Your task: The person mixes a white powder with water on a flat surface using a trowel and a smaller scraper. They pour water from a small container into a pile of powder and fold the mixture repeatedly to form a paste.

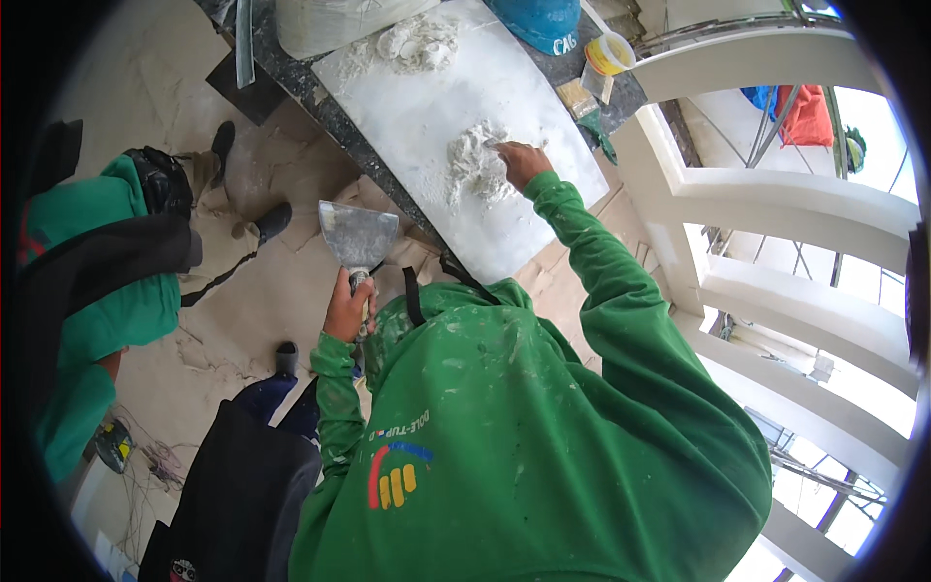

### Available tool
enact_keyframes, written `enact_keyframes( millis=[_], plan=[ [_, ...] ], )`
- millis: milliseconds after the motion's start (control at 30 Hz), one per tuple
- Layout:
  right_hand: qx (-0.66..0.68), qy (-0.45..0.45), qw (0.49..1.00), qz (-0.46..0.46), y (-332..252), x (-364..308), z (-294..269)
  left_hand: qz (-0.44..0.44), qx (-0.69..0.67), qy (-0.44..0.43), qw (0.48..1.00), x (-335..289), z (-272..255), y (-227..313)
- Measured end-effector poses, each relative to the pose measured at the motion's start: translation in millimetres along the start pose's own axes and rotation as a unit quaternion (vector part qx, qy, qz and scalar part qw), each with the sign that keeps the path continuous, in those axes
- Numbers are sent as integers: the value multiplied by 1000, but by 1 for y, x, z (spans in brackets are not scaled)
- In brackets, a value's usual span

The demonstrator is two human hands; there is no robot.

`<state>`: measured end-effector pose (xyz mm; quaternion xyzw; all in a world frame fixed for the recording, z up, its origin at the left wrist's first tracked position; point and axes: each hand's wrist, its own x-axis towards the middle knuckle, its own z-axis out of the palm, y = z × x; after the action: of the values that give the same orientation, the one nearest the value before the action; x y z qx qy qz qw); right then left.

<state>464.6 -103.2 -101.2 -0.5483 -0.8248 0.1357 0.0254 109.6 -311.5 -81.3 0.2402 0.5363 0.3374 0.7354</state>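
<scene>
My left hand (347, 308) is closed round the handle of a wide putty knife (359, 233), its broad metal blade pointing up and away from me, off the board's near left edge. On a large white board (388, 126) lies a loose, lumpy heap of white plaster powder (477, 165). At the heap's right side is my right hand (525, 163), its fingers curled together with the tips against the powder. A second white heap (419, 45) lies at the far end of the board.
Beyond the board stand a whitish sack (335, 24), a blue hard hat (538, 21) and a yellow-and-white tub (610, 54). A paintbrush (578, 99) lies by the right edge. People in green (116, 262) and dark clothes (238, 485) are at my left. White beams (795, 194) line the right.
</scene>
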Motion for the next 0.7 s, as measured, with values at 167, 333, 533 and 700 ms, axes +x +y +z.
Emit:
enact_keyframes(
  millis=[167, 333, 533, 700],
  plan=[
    [26, -95, 995, -3, 3, -19, -33, 26, -34, 12, 999, -3, -9, -1],
    [27, -25, 997, 70, 24, 23, -43, 28, -55, 8, 998, -4, -6, 2],
    [67, -44, 996, -34, -18, -26, -8, 7, -41, -6, 999, -7, -3, 0],
    [59, -48, 997, 8, 28, -8, -36, 31, -15, -10, 999, -1, 14, 1]
  ],
)
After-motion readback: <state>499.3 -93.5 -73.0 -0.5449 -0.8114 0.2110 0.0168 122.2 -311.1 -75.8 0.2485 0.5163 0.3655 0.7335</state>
